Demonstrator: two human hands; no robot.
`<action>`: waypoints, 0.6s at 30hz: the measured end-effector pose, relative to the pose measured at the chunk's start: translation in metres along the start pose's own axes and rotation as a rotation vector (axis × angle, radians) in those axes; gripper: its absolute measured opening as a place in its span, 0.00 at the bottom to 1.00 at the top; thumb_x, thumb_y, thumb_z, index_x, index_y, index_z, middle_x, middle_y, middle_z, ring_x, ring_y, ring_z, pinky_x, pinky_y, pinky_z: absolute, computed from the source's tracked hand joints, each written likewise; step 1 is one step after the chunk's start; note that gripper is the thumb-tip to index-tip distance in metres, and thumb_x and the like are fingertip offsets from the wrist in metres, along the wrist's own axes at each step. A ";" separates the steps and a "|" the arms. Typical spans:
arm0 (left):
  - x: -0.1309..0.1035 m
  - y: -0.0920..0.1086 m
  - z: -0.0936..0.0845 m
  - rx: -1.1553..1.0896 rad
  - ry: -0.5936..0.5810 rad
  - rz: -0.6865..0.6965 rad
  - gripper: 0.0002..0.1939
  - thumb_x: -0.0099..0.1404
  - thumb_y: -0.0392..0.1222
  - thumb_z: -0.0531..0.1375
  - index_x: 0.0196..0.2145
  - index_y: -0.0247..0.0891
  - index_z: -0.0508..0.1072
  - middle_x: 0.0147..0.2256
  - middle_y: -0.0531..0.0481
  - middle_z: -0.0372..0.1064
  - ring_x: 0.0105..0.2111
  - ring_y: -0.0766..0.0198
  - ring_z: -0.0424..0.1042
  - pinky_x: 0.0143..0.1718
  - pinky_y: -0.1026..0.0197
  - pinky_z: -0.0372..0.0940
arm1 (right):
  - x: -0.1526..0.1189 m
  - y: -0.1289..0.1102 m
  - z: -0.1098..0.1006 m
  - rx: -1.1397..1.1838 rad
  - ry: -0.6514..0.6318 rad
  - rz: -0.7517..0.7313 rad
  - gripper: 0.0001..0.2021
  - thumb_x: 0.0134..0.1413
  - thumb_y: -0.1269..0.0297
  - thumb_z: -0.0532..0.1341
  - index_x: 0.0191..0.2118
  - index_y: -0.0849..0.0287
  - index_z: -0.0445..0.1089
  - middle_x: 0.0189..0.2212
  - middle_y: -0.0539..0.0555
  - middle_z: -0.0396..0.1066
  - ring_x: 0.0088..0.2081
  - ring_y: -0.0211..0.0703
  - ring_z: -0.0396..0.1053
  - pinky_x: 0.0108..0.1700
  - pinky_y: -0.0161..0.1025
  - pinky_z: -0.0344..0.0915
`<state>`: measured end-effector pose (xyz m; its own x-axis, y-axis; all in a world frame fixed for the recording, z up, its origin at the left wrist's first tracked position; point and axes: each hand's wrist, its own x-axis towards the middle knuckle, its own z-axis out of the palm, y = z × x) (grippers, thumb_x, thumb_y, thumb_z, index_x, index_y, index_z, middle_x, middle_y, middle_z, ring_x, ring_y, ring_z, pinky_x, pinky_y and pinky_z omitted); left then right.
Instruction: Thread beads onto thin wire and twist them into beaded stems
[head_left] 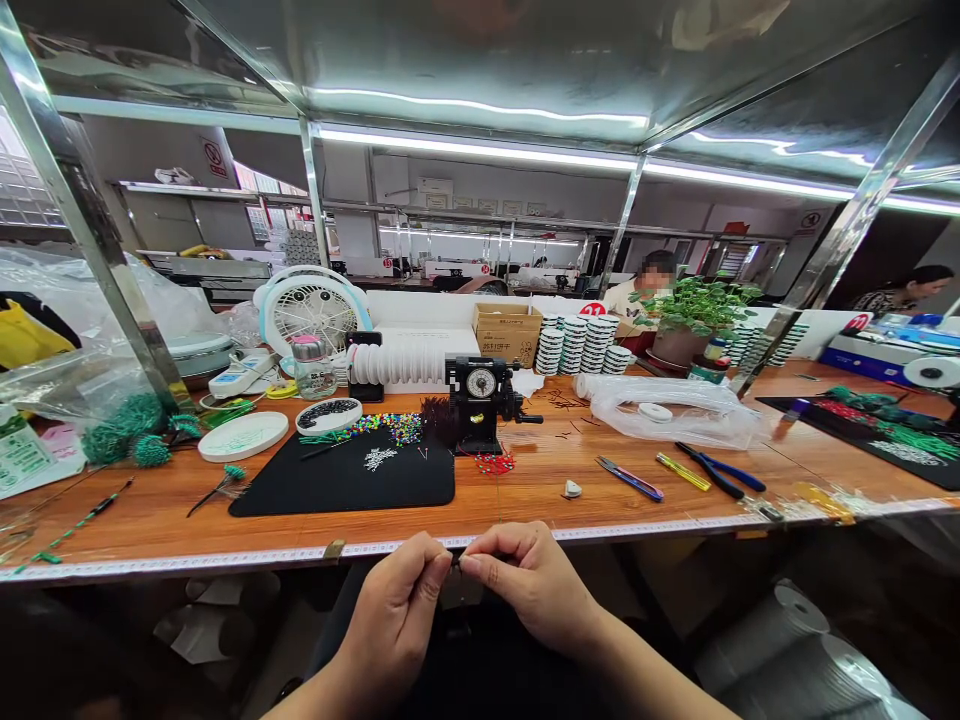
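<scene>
My left hand (399,605) and my right hand (536,585) meet just below the table's front edge. Each is closed in a pinch, thumb against forefinger, with the fingertips almost touching. A small dark bit shows between them, too small and too hidden to name. Straight ahead stands a black hand-cranked winding machine (480,395) with a round dial, and a ribbed white roll (401,364) sticks out from its left side. Red threaded pieces (495,463) lie at its foot. A black mat (345,482) to the left bears white beads (380,458) and multicoloured beads (405,428).
Thread snips (631,478), a yellow-handled tool (682,471) and blue-handled pliers (720,470) lie to the right. A measuring tape (277,557) runs along the front edge. Left are a white dish (244,437) and a fan (313,315). Stacked spools (574,345) stand behind; two people sit beyond.
</scene>
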<state>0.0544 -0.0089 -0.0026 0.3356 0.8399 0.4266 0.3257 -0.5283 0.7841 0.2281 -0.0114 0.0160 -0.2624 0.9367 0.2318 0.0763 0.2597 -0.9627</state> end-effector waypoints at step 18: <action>0.001 0.023 -0.015 -0.709 -0.022 -0.496 0.18 0.62 0.52 0.56 0.23 0.37 0.59 0.18 0.59 0.50 0.18 0.72 0.45 0.19 0.68 0.44 | -0.007 -0.007 -0.015 -0.329 0.158 -0.170 0.11 0.60 0.64 0.54 0.43 0.58 0.70 0.34 0.53 0.67 0.38 0.41 0.65 0.42 0.38 0.61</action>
<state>0.0492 -0.0182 0.0222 0.3198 0.9465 -0.0428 -0.1863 0.1071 0.9766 0.2442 -0.0161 0.0237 -0.1484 0.8920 0.4270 0.3557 0.4510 -0.8186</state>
